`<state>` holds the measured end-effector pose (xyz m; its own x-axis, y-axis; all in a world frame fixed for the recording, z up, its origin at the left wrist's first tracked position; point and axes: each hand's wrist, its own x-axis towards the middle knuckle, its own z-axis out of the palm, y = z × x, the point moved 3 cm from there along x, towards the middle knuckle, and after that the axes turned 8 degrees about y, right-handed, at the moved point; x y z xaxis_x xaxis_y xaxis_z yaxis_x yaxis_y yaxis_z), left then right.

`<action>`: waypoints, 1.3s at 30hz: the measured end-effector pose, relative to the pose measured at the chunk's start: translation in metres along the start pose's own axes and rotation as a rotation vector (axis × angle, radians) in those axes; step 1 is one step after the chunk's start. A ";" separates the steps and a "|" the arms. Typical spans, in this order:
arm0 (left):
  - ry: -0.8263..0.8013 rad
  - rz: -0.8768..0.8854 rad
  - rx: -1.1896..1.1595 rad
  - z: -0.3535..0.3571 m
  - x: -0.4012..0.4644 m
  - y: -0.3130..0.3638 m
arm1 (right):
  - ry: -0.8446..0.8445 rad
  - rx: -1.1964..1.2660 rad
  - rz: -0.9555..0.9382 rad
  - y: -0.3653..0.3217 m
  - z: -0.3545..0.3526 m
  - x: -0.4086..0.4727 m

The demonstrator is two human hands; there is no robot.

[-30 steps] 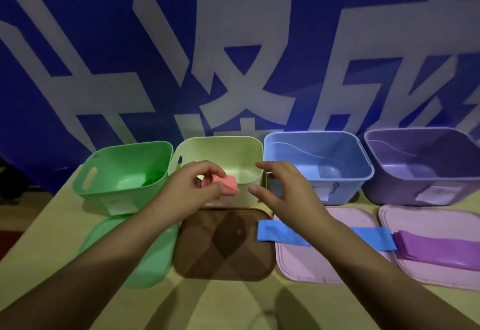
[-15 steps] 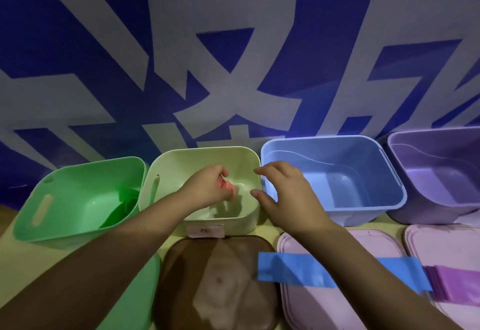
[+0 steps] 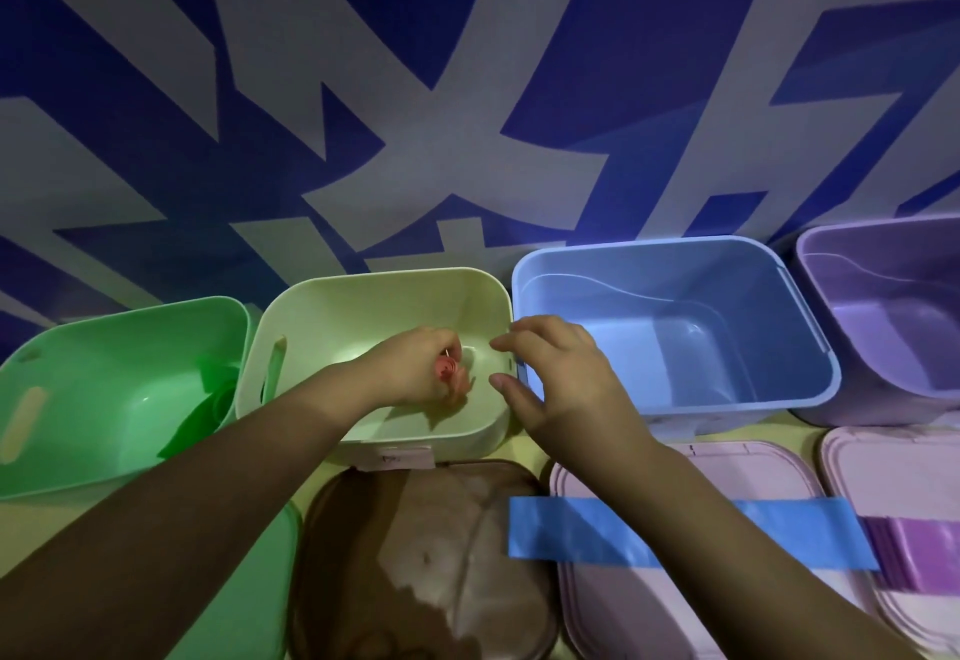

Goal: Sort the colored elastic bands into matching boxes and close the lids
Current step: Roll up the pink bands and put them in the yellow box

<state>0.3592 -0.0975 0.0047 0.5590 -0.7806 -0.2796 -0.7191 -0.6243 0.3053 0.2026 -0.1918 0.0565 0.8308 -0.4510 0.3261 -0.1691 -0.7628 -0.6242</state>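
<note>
— So where's the pink band (image 3: 445,367)?
— Centre frame, pinched by the left hand (image 3: 415,373) inside the pale yellow box (image 3: 311,316); right hand (image 3: 558,373) hovers loosely spread.
— Handling?
— Likely light, floppy, springy; pinch the whole roll.

Left hand (image 3: 415,373) holds a pink band (image 3: 445,367) inside the pale yellow box (image 3: 374,296); right hand (image 3: 558,379) hovers, fingers spread, over its right rim.

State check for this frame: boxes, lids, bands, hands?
Green box: open, green band inside.
Pale yellow box: open.
Blue box: open, empty.
Purple box: open.
Pink band: held by left hand.
Right hand: open.
Blue band: lying across pink lid.
</note>
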 end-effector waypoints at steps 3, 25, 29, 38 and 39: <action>0.001 0.020 0.002 -0.001 -0.004 0.000 | -0.031 0.006 0.025 -0.001 0.002 0.000; 0.343 -0.129 -0.104 -0.082 -0.090 0.040 | 0.058 -0.047 -0.055 -0.040 -0.061 -0.037; 0.624 -0.088 -0.322 -0.095 -0.155 0.075 | 0.138 -0.051 -0.058 -0.047 -0.099 -0.066; 0.406 -0.221 -0.730 0.043 -0.190 0.099 | -0.077 -0.237 0.067 0.009 -0.079 -0.119; 0.374 -0.284 -0.767 0.060 -0.185 0.094 | -0.120 -0.270 0.077 0.017 -0.069 -0.121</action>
<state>0.1636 -0.0099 0.0299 0.8681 -0.4688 -0.1632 -0.1350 -0.5394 0.8312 0.0631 -0.1822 0.0551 0.8641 -0.4665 0.1889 -0.3554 -0.8313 -0.4274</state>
